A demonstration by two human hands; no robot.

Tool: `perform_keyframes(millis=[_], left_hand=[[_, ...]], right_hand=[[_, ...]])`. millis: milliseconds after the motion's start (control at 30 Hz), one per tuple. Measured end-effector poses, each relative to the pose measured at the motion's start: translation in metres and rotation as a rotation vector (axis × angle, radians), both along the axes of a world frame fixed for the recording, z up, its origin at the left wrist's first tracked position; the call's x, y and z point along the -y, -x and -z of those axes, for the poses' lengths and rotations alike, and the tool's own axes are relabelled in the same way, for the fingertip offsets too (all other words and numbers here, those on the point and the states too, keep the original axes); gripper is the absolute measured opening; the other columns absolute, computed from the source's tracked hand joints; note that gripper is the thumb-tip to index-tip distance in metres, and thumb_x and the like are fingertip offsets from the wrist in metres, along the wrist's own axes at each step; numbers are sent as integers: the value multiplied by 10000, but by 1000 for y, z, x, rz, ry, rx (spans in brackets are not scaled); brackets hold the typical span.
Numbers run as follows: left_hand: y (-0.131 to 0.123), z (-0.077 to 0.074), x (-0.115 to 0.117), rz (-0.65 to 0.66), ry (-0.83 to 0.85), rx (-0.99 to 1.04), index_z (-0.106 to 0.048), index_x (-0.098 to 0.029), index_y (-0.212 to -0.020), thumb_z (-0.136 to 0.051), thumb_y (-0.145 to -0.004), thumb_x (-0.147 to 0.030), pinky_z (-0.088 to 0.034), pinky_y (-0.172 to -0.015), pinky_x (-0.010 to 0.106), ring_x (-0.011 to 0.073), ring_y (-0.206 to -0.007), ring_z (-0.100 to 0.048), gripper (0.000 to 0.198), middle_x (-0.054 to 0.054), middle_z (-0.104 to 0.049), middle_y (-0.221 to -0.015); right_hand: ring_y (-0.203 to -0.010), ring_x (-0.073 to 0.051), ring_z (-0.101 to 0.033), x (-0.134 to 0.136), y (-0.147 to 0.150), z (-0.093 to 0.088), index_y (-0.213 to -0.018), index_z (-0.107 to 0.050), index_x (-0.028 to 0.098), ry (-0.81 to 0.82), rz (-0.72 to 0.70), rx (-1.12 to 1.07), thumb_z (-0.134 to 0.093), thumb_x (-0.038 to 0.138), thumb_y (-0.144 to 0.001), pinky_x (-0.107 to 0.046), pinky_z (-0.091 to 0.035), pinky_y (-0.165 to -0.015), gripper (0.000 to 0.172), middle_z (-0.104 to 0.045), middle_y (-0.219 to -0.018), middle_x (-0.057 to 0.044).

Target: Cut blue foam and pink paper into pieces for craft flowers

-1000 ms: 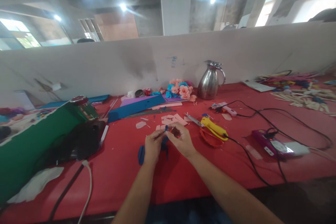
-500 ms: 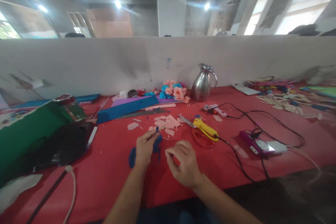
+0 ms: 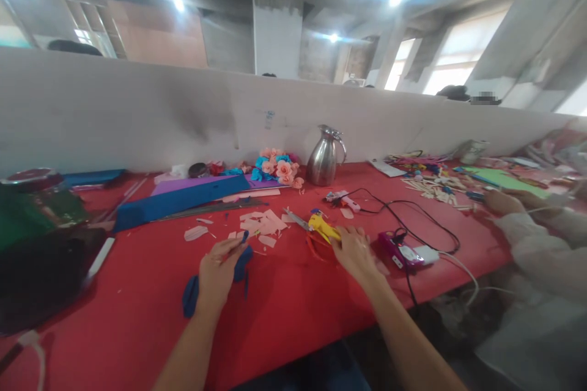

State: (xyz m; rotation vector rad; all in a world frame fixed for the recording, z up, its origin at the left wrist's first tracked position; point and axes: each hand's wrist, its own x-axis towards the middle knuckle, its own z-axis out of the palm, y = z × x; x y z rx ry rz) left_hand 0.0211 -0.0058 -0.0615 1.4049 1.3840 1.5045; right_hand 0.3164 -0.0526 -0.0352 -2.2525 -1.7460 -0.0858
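My left hand (image 3: 217, 275) is closed in a pinch on a small dark blue rolled paper piece (image 3: 245, 236). More dark blue paper (image 3: 190, 296) shows at either side of this hand, partly hidden by it. My right hand (image 3: 355, 253) is closed over the rear end of a yellow glue gun (image 3: 323, 228), which lies on the table; its fingers hide that end. Under and beside the gun are scissors (image 3: 298, 219) with silver blades and red handles. Pale pink paper scraps (image 3: 266, 223) lie between the two hands, farther back.
Paper flowers (image 3: 279, 168) and a metal jug (image 3: 323, 159) stand by the partition. A blue sheet (image 3: 183, 198) lies left of them. Black cords run to a purple power strip (image 3: 398, 250). A black bag (image 3: 46, 275) is at left. Another person's hands (image 3: 509, 201) are at far right.
My right hand has moved from the table's front over to the glue gun's rear end. My left hand still pinches the blue paper. The view has turned right, showing another person.
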Motion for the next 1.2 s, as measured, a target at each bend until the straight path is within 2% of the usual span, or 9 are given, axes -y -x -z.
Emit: perform_keyframes(millis=[133, 300, 467, 633, 700, 800, 933, 1067, 1200], left_hand=[[2, 2, -2, -7, 20, 0, -742, -207, -783, -728, -602, -416, -459, -897, 385, 254, -923, -640, 277, 64, -723, -935], [1, 2, -1, 10, 42, 13, -739, -187, -760, -732, -587, -439, -479, -838, 376, 248, -849, -649, 306, 67, -724, -883], [-2, -4, 2, 34, 21, 27, -739, -195, -737, -736, -586, -429, -492, -818, 363, 249, -840, -649, 279, 60, -732, -853], [-4, -9, 4, 33, 10, 27, -741, -206, -722, -738, -576, -440, -510, -785, 359, 254, -819, -654, 276, 58, -737, -822], [-4, -9, 4, 16, 10, 32, -743, -204, -727, -746, -561, -446, -512, -787, 364, 258, -823, -655, 294, 63, -738, -828], [-4, -7, 4, 24, -1, 26, -745, -205, -736, -749, -560, -440, -508, -802, 368, 256, -826, -656, 294, 62, -738, -825], [-5, -7, 4, 47, -9, 41, -746, -206, -734, -745, -580, -405, -503, -814, 370, 251, -823, -656, 251, 59, -736, -828], [-7, -8, 6, 59, -10, 89, -747, -209, -717, -742, -592, -376, -508, -804, 361, 245, -827, -653, 208, 57, -735, -818], [-8, -5, 7, 76, -25, 135, -748, -201, -721, -733, -607, -360, -517, -777, 334, 228, -820, -652, 195, 59, -728, -811]], right_hand=[[-1006, -267, -507, -13, -2, 2, -1023, -641, 172, 47, -52, 35, -461, 258, -867, -364, -335, -842, 253, -633, -1029, -128], [-988, -245, -530, -27, -9, 11, -969, -630, 118, -44, -108, -87, -463, 175, -844, -332, -320, -892, 216, -644, -992, -143], [-717, -177, -590, -49, -27, 18, -903, -607, 137, -41, -54, -215, -321, 189, -903, -260, -397, -667, 291, -657, -799, -75], [-662, -139, -608, -61, -44, 18, -1110, -530, 132, -27, -53, -271, -202, 127, -902, -214, -414, -574, 389, -658, -801, -28], [-680, -141, -617, -58, -48, 15, -1137, -524, 148, -23, -53, -259, -223, 123, -896, -219, -425, -594, 386, -664, -815, -27], [-760, -179, -622, -49, -50, 9, -998, -609, 162, -24, -33, -203, -318, 151, -876, -262, -434, -687, 315, -669, -820, -68], [-1021, -246, -553, -34, -33, 1, -965, -634, 143, -65, -75, -93, -439, 197, -833, -338, -371, -897, 242, -631, -1052, -155], [-1104, -258, -506, -22, -6, 1, -1129, -582, 142, 59, -310, 50, -523, 152, -740, -347, -331, -962, 394, -606, -1136, -141], [-1070, -267, -534, -20, 10, 6, -1203, -520, 143, 167, -317, 91, -523, 110, -694, -332, -361, -903, 510, -610, -1116, -146]])
